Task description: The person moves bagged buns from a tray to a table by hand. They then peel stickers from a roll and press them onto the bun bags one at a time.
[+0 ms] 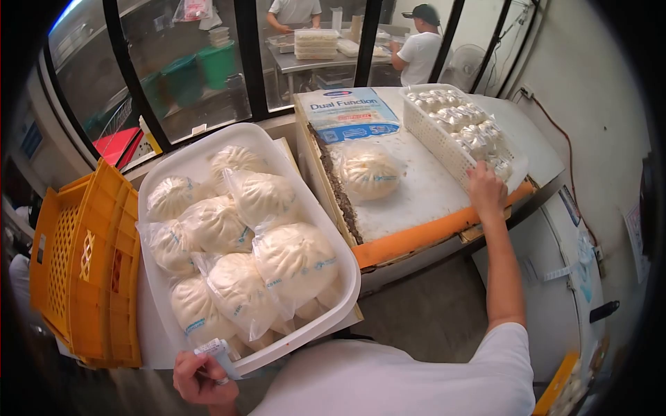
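Observation:
My left hand (202,380) is closed around a small white and light-blue printed thing (220,357), perhaps a roll or folded wrapper, by the near corner of a white tub (352,274). Large pleated steamed buns (295,260) in clear printed bags fill that tub. My right hand (488,188) reaches to the near end of a white perforated basket (433,142) with its fingers drawn together at the rim. Small wrapped packets (479,132) lie in rows inside the basket. What those fingers grip is hidden. One bagged bun (370,171) sits alone on the white worktop (402,208).
Orange padding (423,232) runs along the worktop's front edge. A blue-and-white "Dual Function" pack (352,114) lies at its back. Stacked yellow crates (87,270) stand at the left. Behind the black-framed window, two people (420,52) are at a metal table (305,62).

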Motion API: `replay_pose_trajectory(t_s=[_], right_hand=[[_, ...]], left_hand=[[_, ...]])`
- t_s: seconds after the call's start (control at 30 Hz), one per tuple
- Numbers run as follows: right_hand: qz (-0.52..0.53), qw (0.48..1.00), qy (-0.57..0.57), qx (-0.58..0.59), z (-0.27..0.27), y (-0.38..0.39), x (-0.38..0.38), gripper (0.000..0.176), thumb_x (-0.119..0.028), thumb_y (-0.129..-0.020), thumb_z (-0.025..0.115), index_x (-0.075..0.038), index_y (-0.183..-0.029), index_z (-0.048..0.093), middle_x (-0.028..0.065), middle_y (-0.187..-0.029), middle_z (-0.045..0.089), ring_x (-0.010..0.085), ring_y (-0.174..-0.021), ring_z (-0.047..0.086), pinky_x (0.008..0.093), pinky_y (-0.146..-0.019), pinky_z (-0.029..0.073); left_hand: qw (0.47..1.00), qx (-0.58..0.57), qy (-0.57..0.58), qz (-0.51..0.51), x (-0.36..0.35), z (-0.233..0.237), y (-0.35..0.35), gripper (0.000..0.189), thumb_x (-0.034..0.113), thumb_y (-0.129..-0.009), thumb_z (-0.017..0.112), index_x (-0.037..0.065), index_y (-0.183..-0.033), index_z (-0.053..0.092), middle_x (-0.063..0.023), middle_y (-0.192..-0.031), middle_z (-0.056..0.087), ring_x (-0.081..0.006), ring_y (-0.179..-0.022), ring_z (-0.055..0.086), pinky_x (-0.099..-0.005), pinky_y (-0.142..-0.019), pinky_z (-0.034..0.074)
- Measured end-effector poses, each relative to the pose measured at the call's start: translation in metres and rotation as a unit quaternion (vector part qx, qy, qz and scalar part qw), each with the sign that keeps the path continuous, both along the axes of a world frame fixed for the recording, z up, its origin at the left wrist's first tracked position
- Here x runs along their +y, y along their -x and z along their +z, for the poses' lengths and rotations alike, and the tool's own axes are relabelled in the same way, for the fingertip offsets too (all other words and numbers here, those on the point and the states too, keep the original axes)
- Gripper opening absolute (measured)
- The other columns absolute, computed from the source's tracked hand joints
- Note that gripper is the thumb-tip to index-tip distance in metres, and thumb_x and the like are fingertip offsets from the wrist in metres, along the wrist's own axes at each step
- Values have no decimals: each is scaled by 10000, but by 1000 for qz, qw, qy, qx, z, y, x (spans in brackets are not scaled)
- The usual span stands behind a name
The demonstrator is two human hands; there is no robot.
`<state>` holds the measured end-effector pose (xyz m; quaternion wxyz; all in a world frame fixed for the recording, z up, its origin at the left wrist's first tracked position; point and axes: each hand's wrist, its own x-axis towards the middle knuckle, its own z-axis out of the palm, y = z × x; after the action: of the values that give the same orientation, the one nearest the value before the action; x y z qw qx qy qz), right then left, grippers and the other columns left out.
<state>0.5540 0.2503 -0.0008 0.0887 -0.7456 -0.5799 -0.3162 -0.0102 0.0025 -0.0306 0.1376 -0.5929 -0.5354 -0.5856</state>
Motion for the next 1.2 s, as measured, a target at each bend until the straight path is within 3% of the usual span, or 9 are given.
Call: replay_pose_trajectory(t_s=[0.23, 0.47, 0.53, 0.63, 0.77, 0.9, 1.0, 1.1, 1.2], right_hand=[[-54, 997, 30, 53, -4, -81, 36, 199, -220, -1025, 516, -28, -1012, 566, 221, -908, 729, 401, -896, 722, 515, -765, 574], [-182, 981, 32, 62, -1, -82, 111, 323, -181, -989, 539, 29, -1231, 572, 251, -1144, 690, 426, -1086, 668, 488, -902, 547], [-1, 998, -21, 59, 49, 33, 97, 352, -187, -938, 654, 23, -1216, 609, 235, -1234, 661, 400, -1142, 642, 474, -959, 521], [406, 870, -53, 276, 83, 191, 96, 418, -199, -871, 764, 46, -1188, 643, 218, -1137, 684, 334, -1077, 659, 410, -950, 509], [577, 650, 234, 435, 105, 389, 63, 499, -336, -925, 733, 69, -1197, 631, 204, -1124, 677, 258, -1076, 643, 378, -919, 517], [489, 631, 435, 416, 69, 523, 107, 708, -585, -938, 653, 50, -1250, 630, 182, -1153, 660, 261, -1096, 623, 398, -971, 484], [342, 653, 554, 388, 31, 576, 141, 757, -736, -857, 644, 0, -1032, 681, 84, -872, 564, 204, -797, 520, 600, -898, 459], [308, 652, 548, 423, 20, 592, 144, 696, -725, -834, 684, -37, -936, 673, 37, -816, 485, 165, -697, 414, 663, -864, 444], [343, 475, 549, 596, 26, 577, 136, 520, -498, -870, 768, -36, -1089, 674, 65, -1000, 642, 185, -862, 618, 497, -926, 527]], left_hand=[[999, 3, 39, -38, -5, 4, 4, 102, 112, -894, 663, 35, -927, 605, -51, -714, 567, -126, -590, 497, -242, -488, 339], [998, 10, 5, -59, 0, 9, 7, 145, 7, -743, 656, 53, -879, 635, -7, -629, 566, -95, -491, 471, -227, -458, 350], [998, 26, -4, -55, 1, 7, 10, 259, -22, -635, 630, 54, -882, 643, 12, -606, 570, -106, -483, 484, -240, -470, 375], [996, 26, -20, -87, 3, 8, 13, 275, -24, -618, 623, 57, -881, 642, 7, -606, 570, -121, -479, 483, -265, -476, 386], [993, 19, -40, -111, 6, 10, 15, 280, -21, -614, 626, 66, -880, 643, -12, -625, 575, -165, -474, 491, -293, -472, 379], [993, 11, -42, -107, 5, 10, 17, 286, -10, -618, 662, 77, -891, 656, -22, -654, 591, -187, -500, 529, -303, -481, 413], [993, 4, -39, -115, 6, 8, 21, 297, 22, -628, 705, 92, -916, 679, -20, -682, 620, -186, -523, 568, -306, -481, 430], [990, -8, -36, -136, 6, 4, 26, 283, 40, -649, 727, 103, -922, 690, -10, -697, 633, -165, -535, 582, -296, -480, 432], [986, -3, -33, -166, 7, 4, 32, 275, 46, -671, 741, 104, -936, 697, -3, -700, 632, -151, -541, 584, -282, -480, 427]])
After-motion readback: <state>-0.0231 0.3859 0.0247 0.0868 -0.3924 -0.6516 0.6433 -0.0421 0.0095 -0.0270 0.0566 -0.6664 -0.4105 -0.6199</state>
